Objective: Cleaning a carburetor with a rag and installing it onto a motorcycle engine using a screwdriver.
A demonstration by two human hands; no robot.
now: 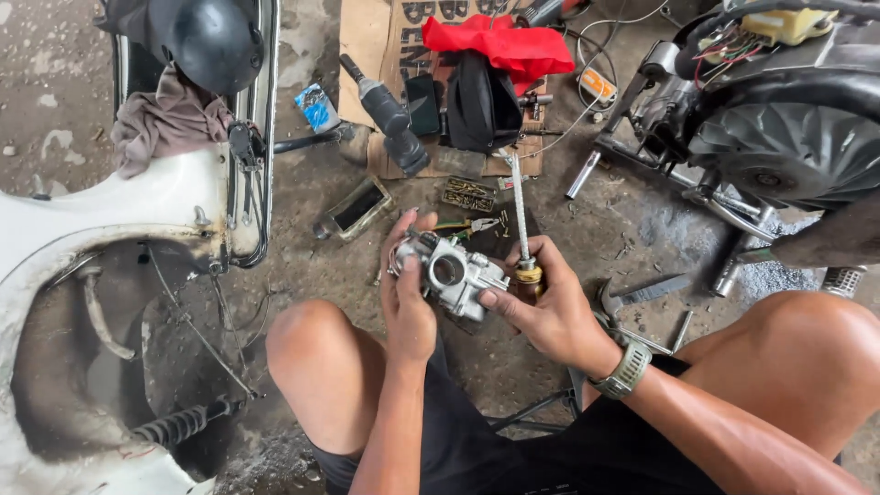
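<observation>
Fingers of left hand point(408, 307) wrap dull silver cast-metal carburetor point(451, 273); right hand point(541, 312) clenches carburetor plus amber-handled steel screwdriver point(522, 240).

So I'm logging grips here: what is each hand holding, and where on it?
Left hand grips the grey metal carburetor by its left end. Right hand steadies its right side while holding a screwdriver by the handle.

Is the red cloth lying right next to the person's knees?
No, the red cloth lies at the far top of the view on the cardboard, well beyond the carburetor held in both hands.
</observation>
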